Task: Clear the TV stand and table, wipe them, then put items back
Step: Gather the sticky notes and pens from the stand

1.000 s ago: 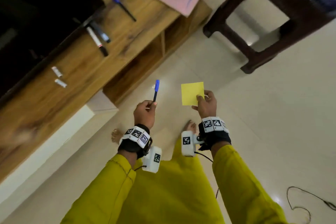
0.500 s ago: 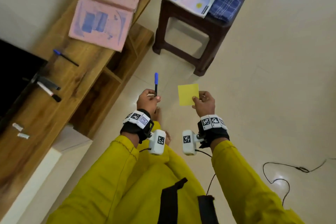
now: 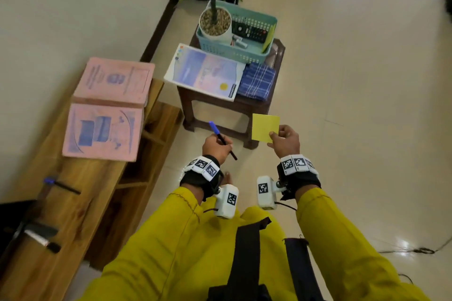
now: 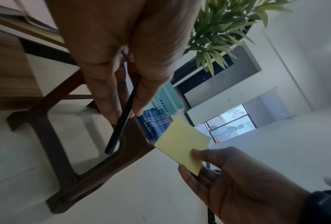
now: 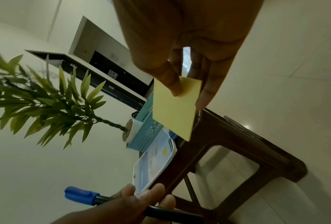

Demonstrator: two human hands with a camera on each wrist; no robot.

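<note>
The long light-wood TV stand (image 3: 80, 203) runs left of the small dark-brown wooden desk (image 3: 256, 107), which serves as landmark. On the stand, two pink paper-covered books (image 3: 107, 110) lie side by side at the end nearest the desk; further from it lies a blue-capped black pen (image 3: 62, 186), then markers (image 3: 41, 237). On the desk's far side stands a teal perforated plastic basket (image 3: 244, 54) holding a white potted green plant (image 3: 215, 23) and a black remote (image 3: 252, 30). On its near side lie a pale blue printed booklet (image 3: 203, 73) and, just right of that, a folded blue checked cloth (image 3: 256, 82). In front of the desk, the left hand (image 3: 216, 148) is closed round a second blue-capped black pen (image 3: 221, 139), and the right hand (image 3: 285, 140) pinches a square yellow sticky-note pad (image 3: 265, 127) by its corner, held in the air.
</note>
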